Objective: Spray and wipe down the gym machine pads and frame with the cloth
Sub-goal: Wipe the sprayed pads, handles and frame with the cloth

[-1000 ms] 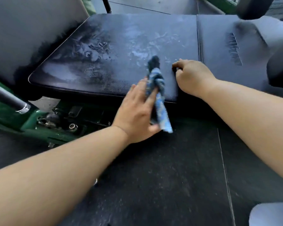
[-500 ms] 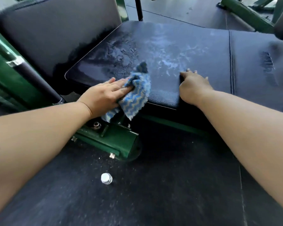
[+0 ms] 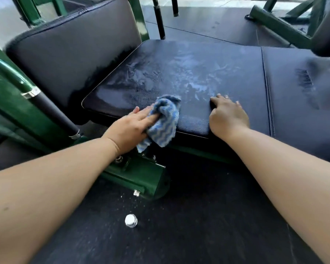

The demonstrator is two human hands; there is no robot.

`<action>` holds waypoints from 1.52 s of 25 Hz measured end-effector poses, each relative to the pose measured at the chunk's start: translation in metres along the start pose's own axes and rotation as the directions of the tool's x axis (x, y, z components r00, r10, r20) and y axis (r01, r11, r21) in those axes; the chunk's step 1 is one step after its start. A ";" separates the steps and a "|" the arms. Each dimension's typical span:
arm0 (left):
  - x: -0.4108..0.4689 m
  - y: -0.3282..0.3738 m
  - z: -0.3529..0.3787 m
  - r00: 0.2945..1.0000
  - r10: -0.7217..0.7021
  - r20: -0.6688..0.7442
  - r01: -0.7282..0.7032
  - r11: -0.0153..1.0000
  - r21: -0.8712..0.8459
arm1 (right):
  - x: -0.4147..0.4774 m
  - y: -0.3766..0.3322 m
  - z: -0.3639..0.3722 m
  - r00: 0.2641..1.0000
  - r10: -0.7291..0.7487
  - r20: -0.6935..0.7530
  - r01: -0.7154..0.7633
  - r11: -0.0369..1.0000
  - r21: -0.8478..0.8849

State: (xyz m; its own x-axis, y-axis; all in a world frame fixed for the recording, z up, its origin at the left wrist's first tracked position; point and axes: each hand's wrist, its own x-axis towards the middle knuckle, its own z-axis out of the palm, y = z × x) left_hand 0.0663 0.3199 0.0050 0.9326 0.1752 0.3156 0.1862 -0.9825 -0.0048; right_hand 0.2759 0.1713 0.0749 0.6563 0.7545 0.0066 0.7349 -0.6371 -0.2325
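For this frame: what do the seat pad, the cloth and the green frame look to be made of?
Seat pad: probably vinyl or faux leather over padding, going by its fine pebbled grain, piped edge and wet smears sitting on top.
Cloth: soft microfibre-like fabric, blue with pale zigzag stripes. It bunches up and looks fuzzy.
Frame: metal, likely steel, painted glossy green, with bolted joints.

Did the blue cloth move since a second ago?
Yes. Under the left hand, the blue cloth slid left along the front edge of the seat pad, away from the seam and the resting right hand.
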 end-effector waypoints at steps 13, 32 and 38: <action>-0.117 0.017 -0.019 0.903 -0.412 0.124 0.428 0.891 -0.151 | -0.094 -0.059 0.062 0.706 -0.658 -0.263 0.697 0.712 0.087; -0.072 0.042 -0.029 0.932 -0.362 0.015 0.352 0.897 -0.267 | -0.168 -0.084 0.100 0.790 -0.443 0.424 0.250 0.864 0.437; -0.022 0.049 -0.042 0.835 -0.545 -0.081 0.457 0.767 -0.451 | -0.118 -0.057 0.031 0.951 -0.277 -0.139 0.309 0.793 0.526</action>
State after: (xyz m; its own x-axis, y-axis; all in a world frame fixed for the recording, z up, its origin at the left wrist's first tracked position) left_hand 0.0418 0.2652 0.0376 0.6519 0.6765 0.3426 0.4295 -0.7018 0.5683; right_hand 0.1513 0.1235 0.0570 0.4438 0.8720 0.2064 0.6950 -0.1896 -0.6936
